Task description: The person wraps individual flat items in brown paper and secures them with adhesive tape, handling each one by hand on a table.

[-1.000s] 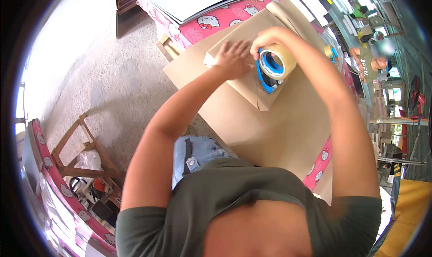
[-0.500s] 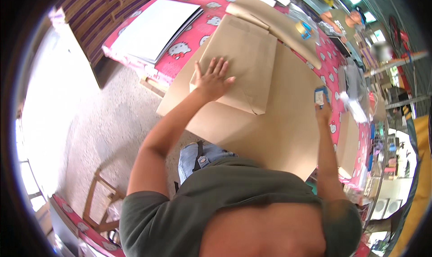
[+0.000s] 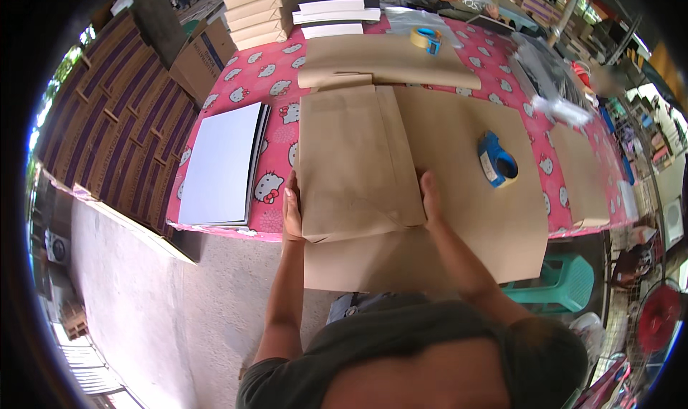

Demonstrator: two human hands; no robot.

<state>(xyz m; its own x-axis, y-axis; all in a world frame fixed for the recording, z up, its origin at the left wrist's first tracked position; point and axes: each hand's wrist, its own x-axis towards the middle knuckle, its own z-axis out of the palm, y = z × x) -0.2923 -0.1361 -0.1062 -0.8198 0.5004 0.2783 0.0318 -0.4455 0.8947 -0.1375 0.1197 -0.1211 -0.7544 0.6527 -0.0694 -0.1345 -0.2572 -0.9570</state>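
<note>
Left hand (image 3: 291, 212): flat against the left edge of the parcel (image 3: 356, 162), fingers straight and together.
Right hand (image 3: 430, 196): flat against the parcel's right edge, fingers together, pointing far.
Parcel: brown-paper wrapped, lying on a brown sheet (image 3: 494, 223) at the near edge of the table (image 3: 276, 76).
Tape dispenser (image 3: 496, 159): blue, on the sheet, right of the parcel, apart from it.
White stack (image 3: 221, 164): left of the parcel.
Second tape (image 3: 427, 38): far side.

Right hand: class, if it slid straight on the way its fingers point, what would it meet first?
The right hand points up the table along the wrapped brown paper parcel's edge; likely only brown paper sheet, then the folded brown paper.
</note>
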